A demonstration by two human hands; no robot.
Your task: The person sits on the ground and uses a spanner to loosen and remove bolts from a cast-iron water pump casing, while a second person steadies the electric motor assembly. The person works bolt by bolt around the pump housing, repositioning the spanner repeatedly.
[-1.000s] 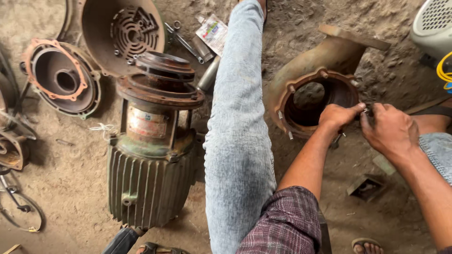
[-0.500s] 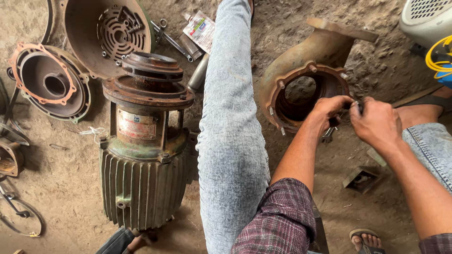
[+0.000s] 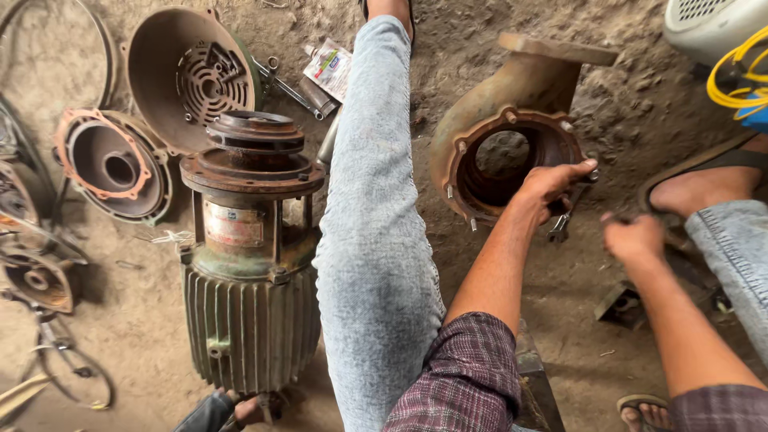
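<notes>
I see my left hand [image 3: 552, 186] resting on the near right rim of the rusty round iron pump casing [image 3: 512, 136], which lies on the dirt floor [image 3: 560, 320] in the far right part of the scene. The fingers are stretched out over the rim, with the fingertips by one of the bolts that stick up from it. A small metal wrench [image 3: 562, 224] hangs just under this hand, touching the casing's edge; I cannot tell if the hand grips it. My right hand [image 3: 632, 238] is a little to the right and nearer, close to the floor. Its fingers are curled in, but I cannot tell if they pinch anything. My leg in light blue jeans [image 3: 376, 224] runs up the middle of the scene. Left of the leg stands a big green ribbed electric motor [image 3: 248, 320] with a rusty round top. Far left, a rusty bowl-shaped cover with slots [image 3: 188, 76] leans behind the motor, and a round rusty plate with an orange ring [image 3: 112, 164] lies beside it. Some yellow cable [image 3: 740, 76] lies coiled at the far right.
</notes>
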